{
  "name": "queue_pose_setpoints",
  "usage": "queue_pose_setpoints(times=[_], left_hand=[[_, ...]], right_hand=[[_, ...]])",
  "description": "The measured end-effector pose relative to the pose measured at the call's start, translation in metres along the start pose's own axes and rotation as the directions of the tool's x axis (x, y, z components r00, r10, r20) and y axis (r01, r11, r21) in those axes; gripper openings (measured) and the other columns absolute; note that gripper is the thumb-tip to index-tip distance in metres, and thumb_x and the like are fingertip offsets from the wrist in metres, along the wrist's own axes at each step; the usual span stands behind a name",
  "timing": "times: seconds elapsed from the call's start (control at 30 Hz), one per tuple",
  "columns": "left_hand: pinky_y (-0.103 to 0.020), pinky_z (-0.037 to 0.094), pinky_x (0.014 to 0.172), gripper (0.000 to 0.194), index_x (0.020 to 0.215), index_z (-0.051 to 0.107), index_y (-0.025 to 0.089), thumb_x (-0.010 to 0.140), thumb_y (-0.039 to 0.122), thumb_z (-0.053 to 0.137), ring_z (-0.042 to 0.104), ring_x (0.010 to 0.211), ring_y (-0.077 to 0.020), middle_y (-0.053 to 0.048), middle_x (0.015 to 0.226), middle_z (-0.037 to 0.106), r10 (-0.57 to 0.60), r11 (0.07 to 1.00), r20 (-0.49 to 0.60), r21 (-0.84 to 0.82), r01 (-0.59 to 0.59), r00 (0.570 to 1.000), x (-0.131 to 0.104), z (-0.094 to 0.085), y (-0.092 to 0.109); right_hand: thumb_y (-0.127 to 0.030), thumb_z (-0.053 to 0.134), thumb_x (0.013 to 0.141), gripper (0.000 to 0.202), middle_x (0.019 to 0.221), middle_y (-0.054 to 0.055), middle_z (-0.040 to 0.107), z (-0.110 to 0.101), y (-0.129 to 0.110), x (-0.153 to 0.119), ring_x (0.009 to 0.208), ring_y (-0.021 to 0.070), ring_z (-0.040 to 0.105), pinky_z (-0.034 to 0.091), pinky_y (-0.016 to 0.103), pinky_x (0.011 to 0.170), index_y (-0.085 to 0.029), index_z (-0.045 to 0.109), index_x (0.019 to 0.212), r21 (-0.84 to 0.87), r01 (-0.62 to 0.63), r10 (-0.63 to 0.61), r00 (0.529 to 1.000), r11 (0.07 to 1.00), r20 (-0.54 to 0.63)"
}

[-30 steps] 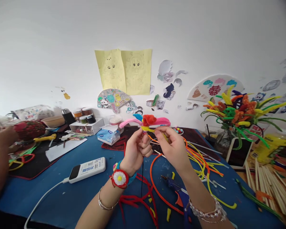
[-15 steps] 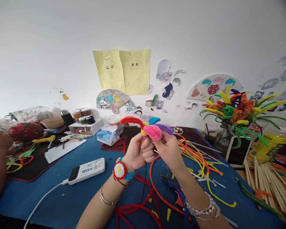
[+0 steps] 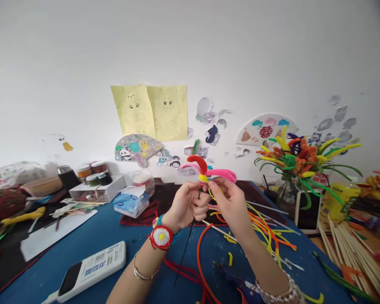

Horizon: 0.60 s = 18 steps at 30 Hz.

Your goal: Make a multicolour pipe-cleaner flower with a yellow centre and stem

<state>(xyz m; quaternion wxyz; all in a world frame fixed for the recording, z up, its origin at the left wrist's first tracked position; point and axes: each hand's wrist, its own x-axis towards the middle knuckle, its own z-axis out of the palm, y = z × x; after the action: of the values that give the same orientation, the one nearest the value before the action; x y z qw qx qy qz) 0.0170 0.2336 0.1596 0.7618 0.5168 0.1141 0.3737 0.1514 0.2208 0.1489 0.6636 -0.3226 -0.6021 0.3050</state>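
A pipe-cleaner flower with red and pink fuzzy petals and a yellow middle is held up over the table. My left hand is closed round its thin dark stem, just under the petals; the stem hangs down below my fist. With thumb and fingers, my right hand pinches the flower near its yellow middle, where a little blue also shows. My fingers hide part of the flower's base. Orange and yellow pipe cleaners lie on the table beyond my right hand.
On the left are a white power bank with a cable, a tissue pack and a white box with jars. A vase of pipe-cleaner flowers, a phone and wooden sticks are at right. Blue-handled pliers lie in front.
The flower has turned, so its red petal now points up and pink petals spread sideways. My right fingers have moved to its middle. The view has shifted; the other person's hand at left is gone.
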Motion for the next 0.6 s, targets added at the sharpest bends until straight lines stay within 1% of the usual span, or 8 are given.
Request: queue_pose_setpoints(times=[0.07,0.13,0.23,0.3,0.37,0.43,0.5,0.6], left_hand=[[-0.016,0.015,0.033,0.022,0.075,0.041,0.022,0.089,0.039,0.044,0.012,0.037,-0.0052,0.01,0.052,0.027,0.047,0.999,-0.005,0.025,-0.047,0.999,0.008,-0.002,-0.002],[-0.014,0.012,0.033,0.018,0.081,0.039,0.023,0.092,0.035,0.046,0.011,0.038,-0.0042,0.011,0.056,0.032,0.141,0.987,-0.028,0.083,-0.139,0.99,0.017,-0.003,-0.005],[-0.013,0.015,0.035,0.013,0.089,0.042,0.024,0.093,0.033,0.05,0.013,0.04,-0.0034,0.011,0.058,0.032,0.3,0.933,-0.069,0.228,-0.278,0.951,0.03,-0.005,-0.011],[-0.013,0.017,0.037,0.014,0.089,0.044,0.023,0.093,0.034,0.051,0.015,0.041,-0.0028,0.012,0.056,0.029,0.361,0.9,-0.074,0.287,-0.327,0.929,0.039,-0.009,-0.014],[-0.013,0.02,0.038,0.017,0.088,0.045,0.022,0.091,0.034,0.056,0.02,0.04,-0.0017,0.011,0.058,0.032,0.417,0.866,-0.08,0.337,-0.37,0.905,0.047,-0.014,-0.018],[-0.014,0.025,0.04,0.017,0.091,0.048,0.021,0.089,0.032,0.06,0.028,0.042,-0.0011,0.01,0.063,0.038,0.496,0.804,-0.092,0.424,-0.416,0.864,0.054,-0.019,-0.022],[-0.015,0.03,0.044,0.016,0.098,0.05,0.023,0.088,0.029,0.061,0.036,0.045,-0.0019,0.009,0.066,0.043,0.583,0.722,-0.101,0.519,-0.457,0.806,0.059,-0.024,-0.027],[-0.015,0.034,0.048,0.018,0.108,0.05,0.026,0.091,0.025,0.057,0.04,0.05,-0.0037,0.009,0.065,0.044,0.711,0.591,-0.095,0.619,-0.518,0.697,0.063,-0.03,-0.035]], right_hand=[[-0.041,0.061,0.084,0.026,0.085,0.006,0.072,-0.006,0.003,0.003,0.082,0.0202,0.068,0.052,0.03,0.075,-0.017,0.065,0.092,-0.085,-0.013,0.01,0.999,0.996,-0.041],[-0.043,0.061,0.083,0.031,0.088,0.007,0.072,-0.013,0.006,0.006,0.085,0.0221,0.067,0.052,0.032,0.077,-0.016,0.066,0.096,-0.168,-0.039,0.027,0.997,0.985,-0.078],[-0.045,0.061,0.083,0.032,0.092,0.009,0.073,-0.025,0.011,0.012,0.089,0.024,0.067,0.051,0.036,0.082,-0.016,0.068,0.095,-0.206,-0.048,0.024,0.993,0.977,-0.115],[-0.044,0.062,0.083,0.031,0.093,0.009,0.073,-0.031,0.014,0.017,0.089,0.0243,0.067,0.051,0.037,0.084,-0.016,0.068,0.094,-0.212,-0.043,0.012,0.989,0.976,-0.145],[-0.044,0.062,0.083,0.031,0.093,0.008,0.073,-0.034,0.015,0.021,0.088,0.0241,0.067,0.051,0.037,0.083,-0.017,0.068,0.096,-0.221,-0.05,0.012,0.985,0.974,-0.17],[-0.044,0.062,0.083,0.031,0.093,0.007,0.073,-0.035,0.015,0.024,0.088,0.0235,0.066,0.052,0.037,0.082,-0.017,0.068,0.098,-0.23,-0.061,0.018,0.983,0.971,-0.183],[-0.043,0.062,0.084,0.03,0.094,0.006,0.073,-0.034,0.012,0.025,0.088,0.0223,0.066,0.053,0.035,0.081,-0.018,0.068,0.1,-0.243,-0.064,0.018,0.982,0.968,-0.186],[-0.042,0.062,0.084,0.03,0.096,0.006,0.073,-0.029,0.007,0.024,0.088,0.0209,0.067,0.054,0.032,0.08,-0.019,0.069,0.102,-0.262,-0.057,0.013,0.986,0.963,-0.167]])
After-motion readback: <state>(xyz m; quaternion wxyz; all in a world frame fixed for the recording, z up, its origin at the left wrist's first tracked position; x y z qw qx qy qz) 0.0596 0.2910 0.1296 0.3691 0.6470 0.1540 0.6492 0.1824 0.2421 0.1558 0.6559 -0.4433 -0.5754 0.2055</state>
